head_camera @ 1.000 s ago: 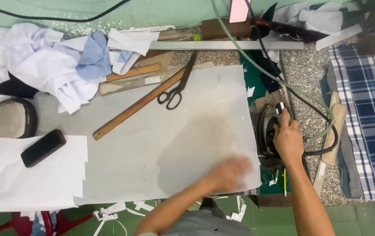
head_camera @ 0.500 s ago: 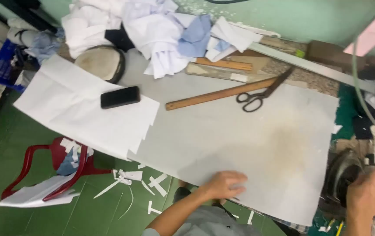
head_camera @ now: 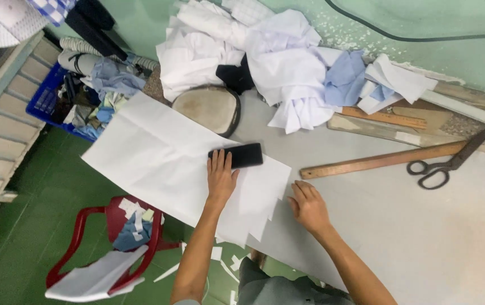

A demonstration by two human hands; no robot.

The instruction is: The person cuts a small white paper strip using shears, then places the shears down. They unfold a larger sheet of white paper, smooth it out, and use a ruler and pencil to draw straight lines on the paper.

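My left hand [head_camera: 220, 177] lies flat, fingers apart, on a stack of white paper sheets [head_camera: 157, 158] that hangs over the table's near left edge. Its fingertips touch a black phone [head_camera: 237, 155] resting on the stack. My right hand [head_camera: 308, 204] rests palm down on the grey table top [head_camera: 412, 226], just right of the paper stack, with nothing in it.
A long wooden ruler [head_camera: 381, 161] and black scissors [head_camera: 449, 165] lie to the right. A heap of white and blue cloth [head_camera: 276, 68] and a padded pressing block [head_camera: 207, 109] sit at the back. A red plastic chair [head_camera: 109, 248] and a blue crate [head_camera: 64, 99] stand on the green floor.
The view has swung left. My left hand moved from the table's near edge onto the paper beside the phone; my right hand left the machine at the right and came to the table.
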